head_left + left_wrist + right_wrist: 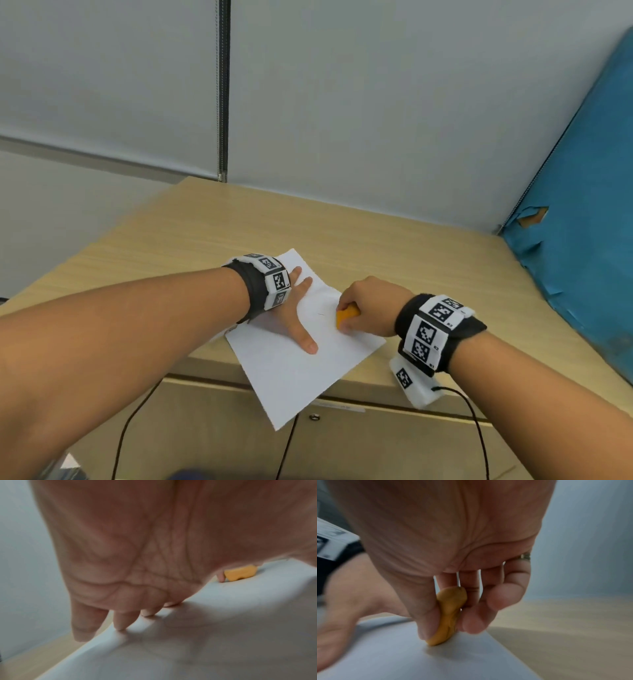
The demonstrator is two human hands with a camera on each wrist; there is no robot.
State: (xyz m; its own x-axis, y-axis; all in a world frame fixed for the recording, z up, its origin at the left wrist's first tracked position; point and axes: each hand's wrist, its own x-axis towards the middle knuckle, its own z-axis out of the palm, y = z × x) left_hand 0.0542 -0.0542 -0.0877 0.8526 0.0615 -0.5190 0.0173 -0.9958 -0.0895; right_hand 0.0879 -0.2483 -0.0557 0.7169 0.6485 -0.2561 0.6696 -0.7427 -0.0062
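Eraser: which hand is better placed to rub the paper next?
Right. The right hand pinches the eraser between thumb and fingers, with its tip touching the paper. The left hand lies flat on the paper, pinning it in place.

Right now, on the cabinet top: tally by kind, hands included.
Hands: 2, left hand pressing flat, right hand pinching the block
White paper sheet: 1
Orange block: 1
Total: 4

Head camera is looking forward and down over the table [411,240]; both wrist cameras are peering low across it, very close (nearly skimming), and all three are sharing the white sheet [291,377].
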